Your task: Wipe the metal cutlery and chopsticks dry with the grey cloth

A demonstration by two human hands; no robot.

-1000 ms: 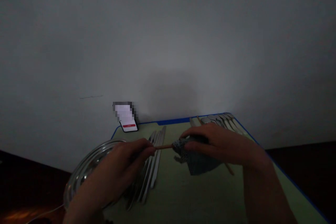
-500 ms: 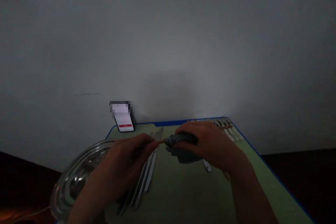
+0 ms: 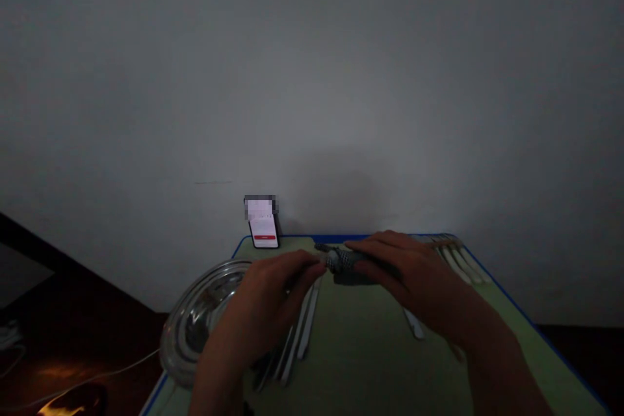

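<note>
left hand (image 3: 280,286): fingers pinched together at left end of grey cloth (image 3: 343,262), anything between unclear | right hand (image 3: 409,273): fingers clamped on cloth, above counter (image 3: 361,351) | cutlery (image 3: 308,325): left, far right | steel bowl (image 3: 176,331): left, contents indistinct

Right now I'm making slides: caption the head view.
Right hand grips cloth, left hand at its end, over a table with cutlery.

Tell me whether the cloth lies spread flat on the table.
No, the cloth is bunched up in the right hand.
</note>
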